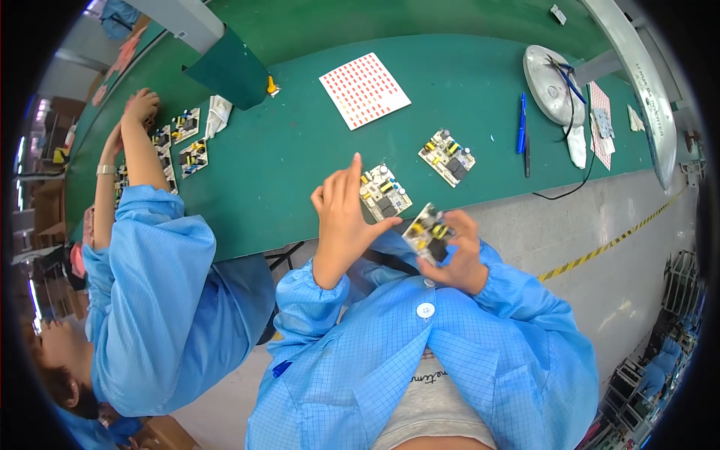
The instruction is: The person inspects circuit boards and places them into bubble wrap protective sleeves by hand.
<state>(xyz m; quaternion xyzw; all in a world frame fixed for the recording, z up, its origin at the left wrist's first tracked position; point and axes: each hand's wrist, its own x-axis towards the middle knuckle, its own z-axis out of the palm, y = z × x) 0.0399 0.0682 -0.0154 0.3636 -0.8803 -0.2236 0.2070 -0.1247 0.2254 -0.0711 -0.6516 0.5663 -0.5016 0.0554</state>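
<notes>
Here at the green counter (292,150), the right hand (466,259) has a circuit board (421,234) up off the surface, just beyond the front edge, its grip pinching the board's right side between thumb and fingers, the board tilted and a touch blurred. Over to the left hand (341,214): its grip is spread wide, index finger pointing away from the body, thumb stretched out to the right, framing the near left corner of a second board (385,196) that lies flat on the counter; whether skin meets board there, I cannot tell. A third board (448,157) lies flat just to the right, close to the second. Behind them, a white sheet of small red labels (365,90) rests at a slant. Out right, a blue pen (521,124) lies beside a black pen (527,156), near a pale oval base (546,94) with blue-handled pliers (571,84) on it. And on the far left, a co-worker in blue reaches over another cluster of boards (193,157).
</notes>
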